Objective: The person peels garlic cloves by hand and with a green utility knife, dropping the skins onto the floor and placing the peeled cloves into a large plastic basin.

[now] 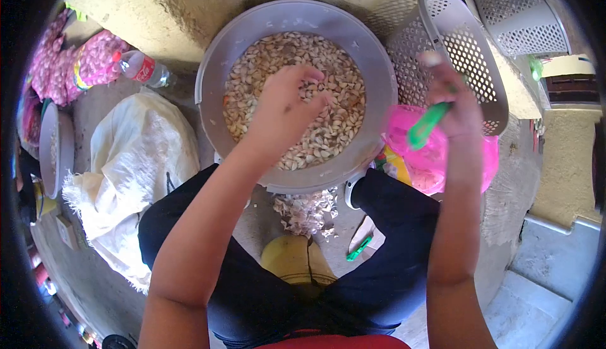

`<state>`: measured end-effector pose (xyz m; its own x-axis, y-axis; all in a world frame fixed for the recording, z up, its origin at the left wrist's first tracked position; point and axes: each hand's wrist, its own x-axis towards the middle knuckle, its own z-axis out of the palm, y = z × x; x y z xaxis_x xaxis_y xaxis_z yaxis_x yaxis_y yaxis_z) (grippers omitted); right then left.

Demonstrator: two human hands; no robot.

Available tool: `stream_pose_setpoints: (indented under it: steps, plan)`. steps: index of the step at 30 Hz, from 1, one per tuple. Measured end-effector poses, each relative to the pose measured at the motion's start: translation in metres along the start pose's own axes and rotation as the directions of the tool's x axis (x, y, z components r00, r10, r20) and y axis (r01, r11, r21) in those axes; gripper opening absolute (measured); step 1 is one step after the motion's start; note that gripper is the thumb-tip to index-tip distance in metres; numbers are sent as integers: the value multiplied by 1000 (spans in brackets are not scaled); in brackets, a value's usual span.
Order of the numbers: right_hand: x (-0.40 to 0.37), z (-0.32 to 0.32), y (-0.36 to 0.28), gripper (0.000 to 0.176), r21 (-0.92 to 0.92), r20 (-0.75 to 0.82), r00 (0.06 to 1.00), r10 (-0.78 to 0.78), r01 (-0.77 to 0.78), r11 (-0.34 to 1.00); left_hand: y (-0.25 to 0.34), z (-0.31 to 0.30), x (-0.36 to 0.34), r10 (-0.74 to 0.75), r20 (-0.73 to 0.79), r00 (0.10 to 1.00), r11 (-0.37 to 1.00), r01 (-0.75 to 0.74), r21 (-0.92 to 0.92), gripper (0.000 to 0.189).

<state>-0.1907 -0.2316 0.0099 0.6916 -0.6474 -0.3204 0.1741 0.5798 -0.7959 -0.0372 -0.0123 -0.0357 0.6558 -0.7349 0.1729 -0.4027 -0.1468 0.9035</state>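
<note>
Basin [252,28] holds garlic cloves [344,118]; left fingers [314,94] buried (grip unclear); right fingers [459,99] clamp green knife [425,125].

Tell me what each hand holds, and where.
Right hand grips a green tool by its handle. Left hand touches the garlic cloves; hold unclear.

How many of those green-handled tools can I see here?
2. One green-handled tool is gripped in the right hand; the other lies on the floor between the person's legs. More may be hidden.
</note>
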Motion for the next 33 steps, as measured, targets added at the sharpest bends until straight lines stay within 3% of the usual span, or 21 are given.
stream_pose_setpoints:
  steps: [1,2,3,6,10,12,14,16,19,22,24,27,30,33]
  plan:
    - [2,-16,-25,25,155,8,999,-50,48,987,-1,-3,1,-24,16,1000,1000,24,-3,25]
    - [2,-35,-36,23,167,-190,972,-139,172,971,-2,-7,2,-48,31,998,999,48,-2,24]
    - [8,-60,-46,18,145,-330,936,-126,182,973,-1,-9,3,-72,47,996,997,72,0,23]
    - [18,-82,-42,15,180,-465,885,-29,127,975,6,-11,5,-129,41,991,990,131,-52,22]
    - [-1,-17,-11,15,31,-113,990,88,-85,996,2,-13,8,-168,49,985,984,171,-58,22]
    - [-6,-2,3,18,-249,25,974,227,-214,945,-12,-11,8,-128,29,991,992,129,-15,24]
    - [-21,39,19,23,-628,-122,930,347,-343,699,-22,-11,9,-188,71,980,977,179,115,26]
    - [-23,46,56,28,-971,-4,993,116,-32,239,-30,-8,8,-206,78,976,963,188,194,27]
    - [-28,54,82,31,-994,97,984,152,89,58,-37,-1,4,-161,80,984,962,139,234,28]
    - [-30,57,89,32,-995,77,934,349,48,91,-41,5,1,-109,115,987,957,73,281,26]
    - [-34,59,93,33,-996,70,939,337,45,80,-57,11,-2,-72,104,992,947,35,318,23]
    - [-32,57,95,33,-996,75,938,338,51,79,-83,12,-9,-239,104,965,920,192,341,23]
    - [-32,58,83,33,-998,62,939,338,51,41,-137,21,-16,-496,46,867,817,448,362,24]
    - [-29,58,76,33,-998,69,953,295,64,25,-188,34,-31,-530,-55,846,797,520,308,25]
